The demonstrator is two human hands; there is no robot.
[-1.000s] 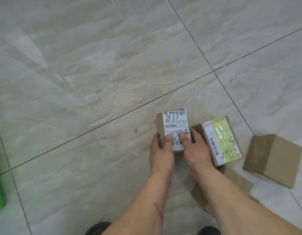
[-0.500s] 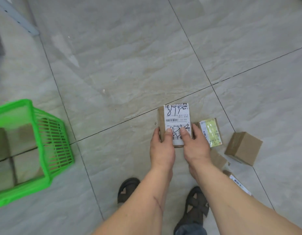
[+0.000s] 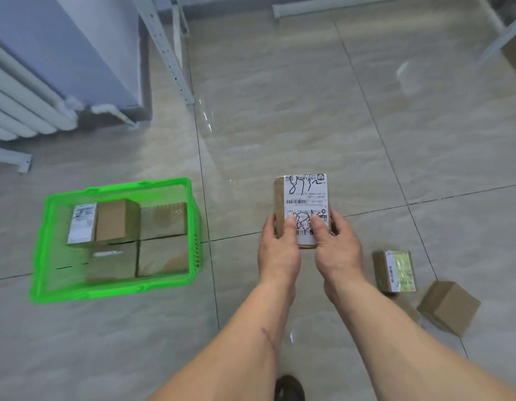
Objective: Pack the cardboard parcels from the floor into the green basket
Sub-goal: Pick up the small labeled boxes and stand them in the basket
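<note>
Basically mid-carry: left hand [image 3: 277, 247] and right hand [image 3: 336, 247] pinch the labelled parcel [image 3: 304, 208] with fingers curled round its near end, above the floor, needing a leftward swing into the green basket [image 3: 117, 290].

My thumbs cover the lower part of the label on the parcel [image 3: 304, 209] I hold, and my other fingers [image 3: 339, 224] curl out of sight behind its sides, so its back is hidden from me. The green basket [image 3: 112, 293] and the parcels inside it [image 3: 164, 221] are smeared by blur, and the print on their labels is unreadable. My right forearm hides part of a flat parcel [image 3: 407, 309] on the floor, and my shoe [image 3: 290, 389] is cut off by the bottom edge.
</note>
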